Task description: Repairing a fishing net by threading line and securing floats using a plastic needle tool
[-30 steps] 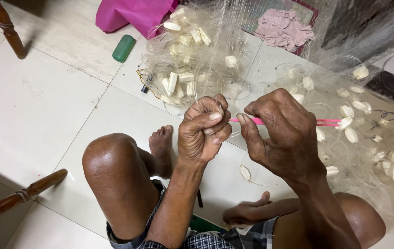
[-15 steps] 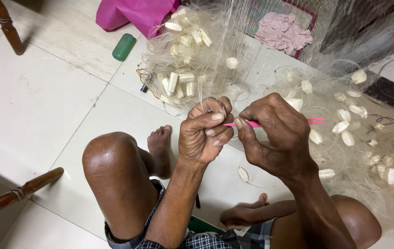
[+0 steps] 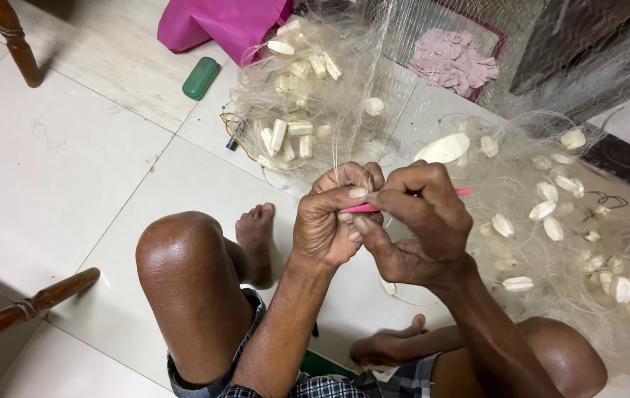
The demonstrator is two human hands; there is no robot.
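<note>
left hand (image 3: 329,225) pinches net (image 3: 344,158) strands. right hand (image 3: 418,225) grips pink needle (image 3: 363,208), touching left. white floats (image 3: 551,214) near on floor (image 3: 57,162).

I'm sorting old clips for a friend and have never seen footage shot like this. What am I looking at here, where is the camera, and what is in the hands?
The camera sits on a person's head and looks down, so you see their own arms, bent knees and bare feet. They sit on a pale tiled floor. The left hand and the right hand meet in the middle, both closed around a thin pink tool that pokes out past the right hand, with fine net threads pinched at the fingers. The net spreads over the floor, strung with white floats. Beyond lie a pink bag, a green case and a pinkish cloth. Wooden chair legs show at the left.
</note>
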